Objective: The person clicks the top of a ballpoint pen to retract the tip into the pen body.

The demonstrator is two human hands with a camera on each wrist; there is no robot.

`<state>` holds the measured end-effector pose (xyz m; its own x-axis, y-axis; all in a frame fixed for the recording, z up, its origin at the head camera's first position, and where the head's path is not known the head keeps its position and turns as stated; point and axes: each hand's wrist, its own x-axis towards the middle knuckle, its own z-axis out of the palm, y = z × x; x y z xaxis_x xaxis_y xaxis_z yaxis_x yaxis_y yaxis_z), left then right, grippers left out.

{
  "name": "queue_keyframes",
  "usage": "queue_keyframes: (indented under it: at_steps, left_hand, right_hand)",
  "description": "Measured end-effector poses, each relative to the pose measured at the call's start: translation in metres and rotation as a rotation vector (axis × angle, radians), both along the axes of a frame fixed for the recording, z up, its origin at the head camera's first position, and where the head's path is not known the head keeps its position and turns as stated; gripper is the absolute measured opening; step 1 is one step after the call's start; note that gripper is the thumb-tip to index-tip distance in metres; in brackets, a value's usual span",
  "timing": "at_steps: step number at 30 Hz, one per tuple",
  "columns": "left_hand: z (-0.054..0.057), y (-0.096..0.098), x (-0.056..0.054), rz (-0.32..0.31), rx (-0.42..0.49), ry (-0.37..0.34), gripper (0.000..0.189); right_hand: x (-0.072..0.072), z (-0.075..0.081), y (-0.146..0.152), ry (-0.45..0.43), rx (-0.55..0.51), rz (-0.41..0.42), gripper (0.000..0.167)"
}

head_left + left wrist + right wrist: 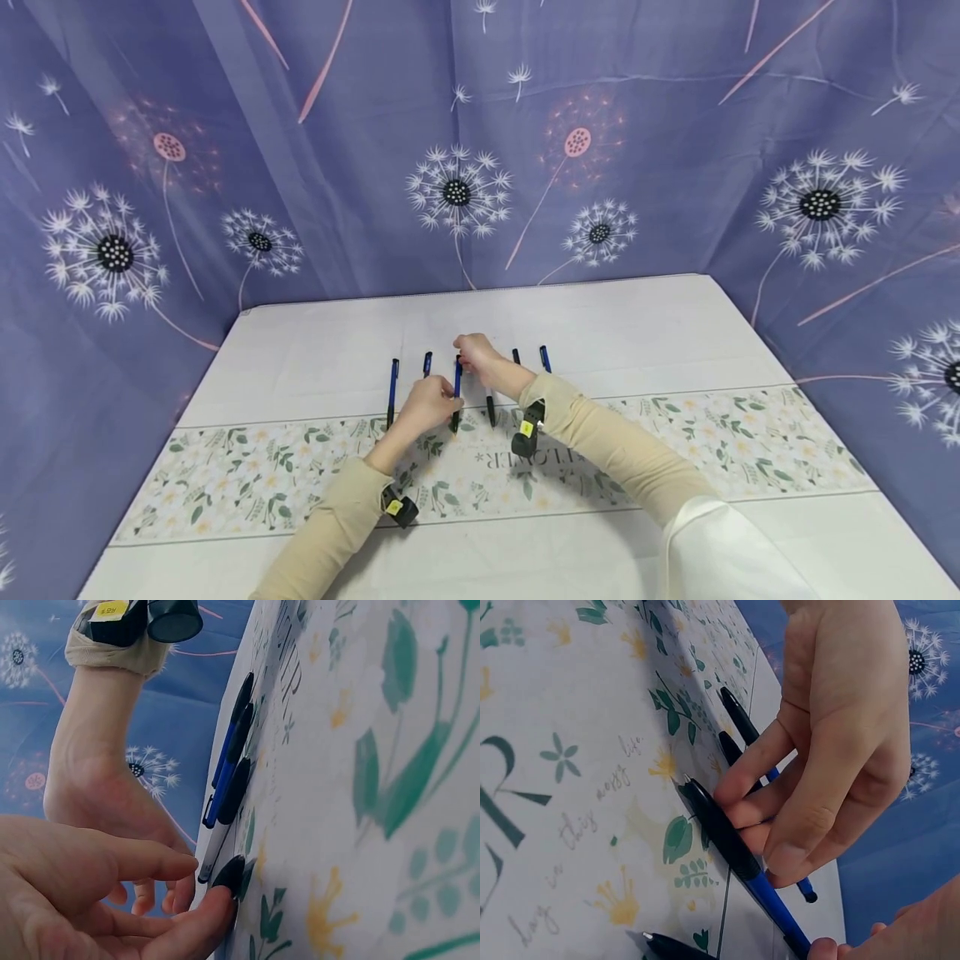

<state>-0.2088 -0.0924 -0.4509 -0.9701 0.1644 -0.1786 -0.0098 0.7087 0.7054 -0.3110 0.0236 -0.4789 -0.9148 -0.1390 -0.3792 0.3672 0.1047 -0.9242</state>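
A blue ballpoint pen with a black grip [457, 385] lies lengthwise between the two hands, its metal tip pointing toward the person. My left hand [431, 403] is at its lower half; a fingertip touches the black grip [718, 831], while the thumb stands apart from that finger in the left wrist view. At the far end, my right hand [482, 358] pinches the pen's top with its fingertips. Just right of this pen lies a white pen with a black grip [491, 408], partly under the right forearm. Blue pens [393, 393] [427, 363] lie to the left.
A dark pen [516, 356] and a blue pen [545, 358] lie beyond the right forearm, their lower parts hidden. The white table [315, 358] carries a floral printed band [247, 467]. Purple dandelion curtains [360, 208] enclose its back and sides.
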Motion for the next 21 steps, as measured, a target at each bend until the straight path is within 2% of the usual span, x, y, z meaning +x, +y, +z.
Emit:
queue_keyframes:
  at_steps: [1, 4, 10, 11, 13, 15, 18, 21]
  left_hand:
    - [0.000, 0.000, 0.000, 0.003, -0.005, -0.006, 0.028]
    - [0.000, 0.002, 0.000, -0.001, -0.028, -0.008, 0.029]
    - [0.002, 0.004, 0.000, 0.008, -0.060, -0.020, 0.030]
    - [0.003, 0.004, 0.000, 0.009, -0.064, -0.019, 0.030]
    - [0.003, 0.004, 0.001, 0.008, -0.074, -0.013, 0.031]
    - [0.003, 0.005, 0.002, 0.011, -0.084, -0.016, 0.032]
    - [0.002, 0.005, 0.002, 0.015, -0.090, -0.030, 0.034]
    - [0.002, 0.005, 0.001, 0.023, -0.082, -0.040, 0.034]
  right_hand:
    - [-0.009, -0.013, 0.000, 0.013, -0.005, 0.007, 0.045]
    - [-0.020, -0.029, -0.001, -0.005, 0.007, 0.014, 0.046]
    - [0.044, 0.060, -0.001, -0.036, 0.060, 0.017, 0.047]
    - [0.051, 0.070, 0.000, -0.035, 0.056, 0.019, 0.047]
    - [0.058, 0.078, -0.001, -0.024, 0.058, 0.021, 0.046]
    - [0.058, 0.075, -0.001, -0.015, 0.057, 0.020, 0.044]
    - [0.046, 0.057, -0.003, -0.009, 0.059, 0.031, 0.045]
    - [0.041, 0.051, -0.004, -0.021, 0.060, 0.038, 0.046]
